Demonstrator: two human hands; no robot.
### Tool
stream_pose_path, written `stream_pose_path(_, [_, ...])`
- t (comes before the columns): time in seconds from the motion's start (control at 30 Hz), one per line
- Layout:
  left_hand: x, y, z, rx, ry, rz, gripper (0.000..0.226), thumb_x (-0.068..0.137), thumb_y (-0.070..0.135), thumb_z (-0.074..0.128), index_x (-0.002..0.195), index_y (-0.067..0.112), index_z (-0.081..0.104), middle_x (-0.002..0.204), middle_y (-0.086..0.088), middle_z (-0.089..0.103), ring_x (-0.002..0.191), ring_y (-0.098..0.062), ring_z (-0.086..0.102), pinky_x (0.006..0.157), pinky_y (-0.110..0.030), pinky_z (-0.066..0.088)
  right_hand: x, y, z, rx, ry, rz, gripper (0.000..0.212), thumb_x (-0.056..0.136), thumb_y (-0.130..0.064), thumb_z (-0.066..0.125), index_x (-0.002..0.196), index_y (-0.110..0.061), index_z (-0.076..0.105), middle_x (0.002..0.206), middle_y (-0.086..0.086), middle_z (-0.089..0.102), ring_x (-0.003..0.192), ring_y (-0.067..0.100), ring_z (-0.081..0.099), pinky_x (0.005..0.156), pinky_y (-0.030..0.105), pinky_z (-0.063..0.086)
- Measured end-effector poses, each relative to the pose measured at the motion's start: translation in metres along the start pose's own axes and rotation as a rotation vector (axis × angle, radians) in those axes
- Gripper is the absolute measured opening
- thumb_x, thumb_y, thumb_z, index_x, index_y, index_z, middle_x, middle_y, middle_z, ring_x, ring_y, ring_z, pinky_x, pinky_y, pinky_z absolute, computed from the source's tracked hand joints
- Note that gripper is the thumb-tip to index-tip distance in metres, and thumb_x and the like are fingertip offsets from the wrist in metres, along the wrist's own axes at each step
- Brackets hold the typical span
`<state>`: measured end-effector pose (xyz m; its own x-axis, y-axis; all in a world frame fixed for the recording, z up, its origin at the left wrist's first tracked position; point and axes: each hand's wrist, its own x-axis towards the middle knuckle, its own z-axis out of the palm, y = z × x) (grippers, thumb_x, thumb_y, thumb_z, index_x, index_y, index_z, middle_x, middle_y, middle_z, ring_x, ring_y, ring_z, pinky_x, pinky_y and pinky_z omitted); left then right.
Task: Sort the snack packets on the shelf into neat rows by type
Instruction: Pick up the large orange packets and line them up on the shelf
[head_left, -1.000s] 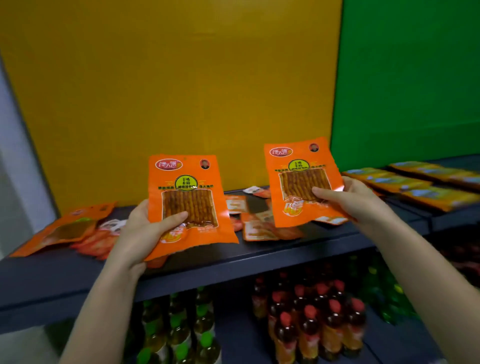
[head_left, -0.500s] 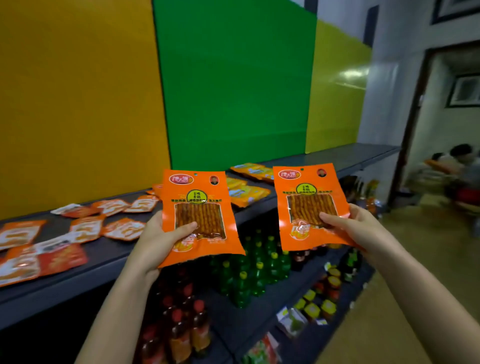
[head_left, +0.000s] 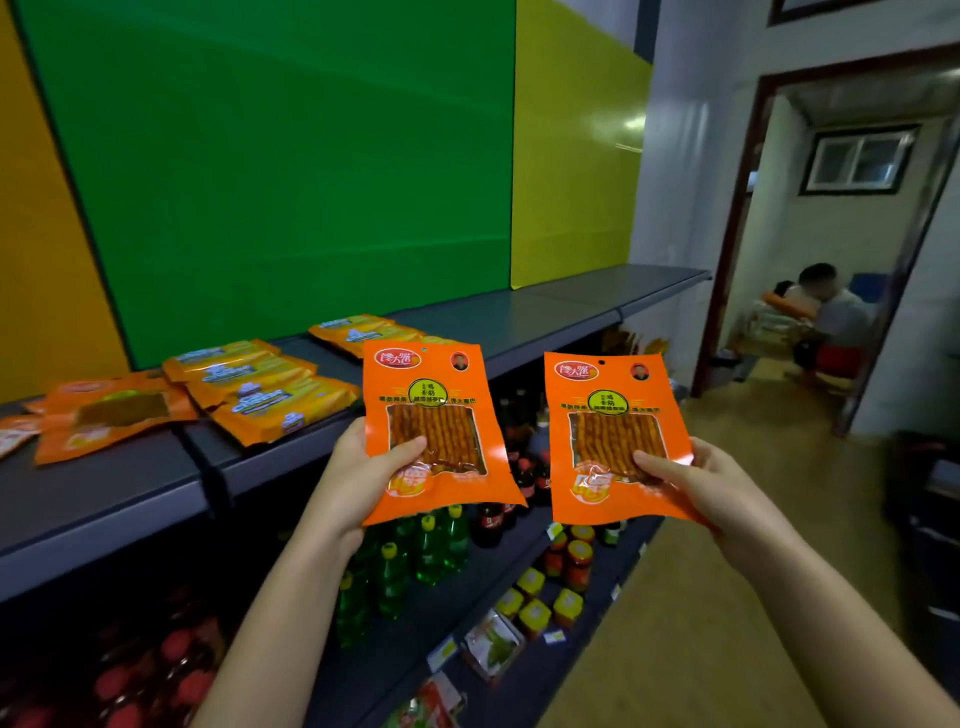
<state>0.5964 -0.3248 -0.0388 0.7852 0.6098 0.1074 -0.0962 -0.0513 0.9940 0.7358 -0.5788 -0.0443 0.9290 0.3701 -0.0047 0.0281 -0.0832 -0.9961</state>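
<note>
Back wall is panels: orange at far left, a big green panel (head_left: 291, 171) in the middle, a yellow panel (head_left: 576, 156) to its right, then a doorway (head_left: 831, 234) with a person seated beyond it, blurred. Dark grey shelf (head_left: 545, 306) runs under the panels from lower left to the doorway side; its right stretch is bare. Lower shelf (head_left: 395, 644) below holds green bottles (head_left: 431, 551), dark bottles with red caps, small yellow-lidded jars (head_left: 535, 608) and a few loose packs, too dim at left to tell more. On the top shelf at left: flat orange packets (head_left: 109, 415) lying loose and overlapping, not in rows. Just right of them, yellow snack packs (head_left: 260, 389) stacked overlapping in one group, and a second group of the same kind (head_left: 363, 330) further along, partly hidden behind the held packet. Both hands are in front of the shelf, clear of it, each holding an identical orange packet with a clear window showing brown sticks, upright, face to camera. Left hand (head_left: 363, 478) grips the left packet (head_left: 431, 431) at its lower left corner, thumb across the front, fingers closed behind. Right hand (head_left: 711, 483) grips the right packet (head_left: 615, 436) at its lower right corner, same pinch. The two packets sit side by side, apart, not touching.
</note>
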Motion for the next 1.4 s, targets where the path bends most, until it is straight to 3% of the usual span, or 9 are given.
stream_pose_path(0.13, [0.051,-0.007,0.045,0.012,-0.006,0.01,0.036,0.085,0.013,0.064,0.119,0.015,0.053,0.1,-0.003,0.068,0.081,-0.016,0.067,0.06,-0.024,0.051,0.051,0.009,-0.019,-0.008,-0.011,0.01,0.024,0.083,-0.018,0.066,0.105,-0.014,0.058,0.093,0.007,0.071,0.07,0.016,0.067,0.058,0.021,0.049])
stream_pose_path(0.27, [0.114,-0.012,0.087,-0.021,-0.019,0.031,0.037,0.085,0.009,0.063,0.12,0.014,0.054,0.109,-0.008,0.068,0.087,-0.02,0.067,0.068,-0.028,0.053,0.12,0.001,-0.037,-0.014,-0.018,-0.002,0.028,0.082,-0.016,0.067,0.108,-0.013,0.057,0.095,0.011,0.071,0.071,0.018,0.067,0.059,0.024,0.049])
stream_pose_path(0.63, [0.267,-0.011,0.166,0.015,0.107,0.035,0.028,0.085,0.01,0.063,0.107,0.02,0.049,0.104,-0.004,0.064,0.093,-0.021,0.064,0.078,-0.03,0.052,0.302,-0.026,-0.058,-0.06,-0.117,-0.074,0.024,0.083,-0.018,0.066,0.104,-0.018,0.056,0.1,0.012,0.069,0.08,0.025,0.066,0.064,0.028,0.049])
stream_pose_path(0.73, [0.297,-0.015,0.176,0.046,0.168,0.04,0.03,0.084,0.009,0.064,0.107,0.019,0.049,0.102,-0.002,0.064,0.093,-0.019,0.064,0.078,-0.028,0.051,0.349,-0.027,-0.055,-0.056,-0.164,-0.083,0.026,0.082,-0.02,0.066,0.106,-0.018,0.057,0.101,0.012,0.069,0.087,0.028,0.066,0.073,0.031,0.051])
stream_pose_path(0.9, [0.343,-0.022,0.187,0.105,0.31,0.048,0.034,0.079,0.004,0.066,0.108,0.014,0.053,0.105,-0.008,0.066,0.093,-0.022,0.064,0.079,-0.03,0.05,0.431,-0.029,-0.042,-0.034,-0.281,-0.096,0.022,0.082,-0.018,0.067,0.102,-0.013,0.06,0.091,0.012,0.07,0.065,0.018,0.066,0.048,0.023,0.051])
stream_pose_path(1.03, [0.382,-0.023,0.194,0.17,0.447,0.037,0.03,0.081,0.006,0.065,0.107,0.014,0.053,0.107,-0.008,0.064,0.096,-0.021,0.062,0.08,-0.03,0.049,0.493,-0.034,-0.027,-0.027,-0.423,-0.101,0.025,0.081,-0.016,0.068,0.104,-0.011,0.062,0.092,0.014,0.072,0.06,0.016,0.069,0.055,0.025,0.054])
stream_pose_path(1.13, [0.413,-0.024,0.195,0.239,0.56,-0.013,0.032,0.08,0.008,0.067,0.111,0.009,0.056,0.111,-0.01,0.066,0.101,-0.025,0.062,0.092,-0.038,0.049,0.53,-0.04,-0.014,-0.057,-0.516,-0.109,0.03,0.08,-0.018,0.069,0.108,-0.011,0.059,0.096,0.015,0.072,0.075,0.026,0.069,0.069,0.034,0.053])
stream_pose_path(1.2, [0.431,-0.024,0.195,0.267,0.611,-0.063,0.033,0.08,0.011,0.069,0.111,0.008,0.06,0.111,-0.012,0.067,0.1,-0.026,0.063,0.093,-0.041,0.049,0.549,-0.043,-0.005,-0.06,-0.571,-0.136,0.033,0.08,-0.017,0.07,0.109,-0.011,0.058,0.096,0.013,0.071,0.079,0.026,0.068,0.07,0.034,0.052])
stream_pose_path(1.4, [0.474,-0.028,0.192,0.486,0.753,-0.167,0.028,0.08,0.016,0.069,0.107,0.008,0.064,0.116,-0.012,0.066,0.107,-0.026,0.061,0.093,-0.035,0.047,0.583,-0.036,0.025,-0.077,-0.724,-0.176,0.032,0.08,-0.018,0.07,0.108,-0.016,0.055,0.099,0.008,0.069,0.087,0.024,0.068,0.074,0.032,0.053])
